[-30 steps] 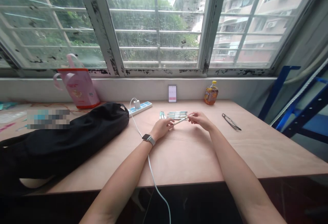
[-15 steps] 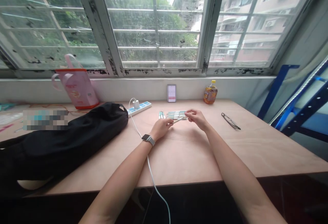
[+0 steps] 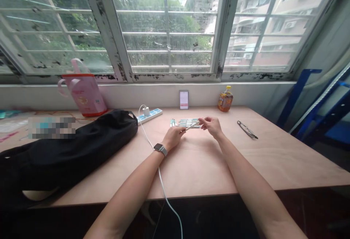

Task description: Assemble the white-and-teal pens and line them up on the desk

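Note:
A thin whitish pen (image 3: 192, 125) spans the gap between my two hands, tilted up to the right. My left hand (image 3: 174, 137), with a watch at the wrist, pinches its lower left end. The fingers of my right hand (image 3: 211, 125) are closed on its upper right end. Just behind it, several white and green pens (image 3: 188, 121) lie side by side on the wooden table (image 3: 191, 166). A smaller group of short white and green pieces (image 3: 173, 122) lies to their left, behind my left hand.
A black bag (image 3: 82, 155) covers the left of the table, near a pink bag (image 3: 86, 95). A power strip (image 3: 151, 116) has a white cable (image 3: 164, 189) running to the front edge. Behind stand a phone (image 3: 184, 100) and bottle (image 3: 225, 99); glasses (image 3: 247, 130) lie right.
The pen's right end is slightly higher, and my right hand's fingers have shifted around it. The view has moved slightly, while the things on the table stay where they were.

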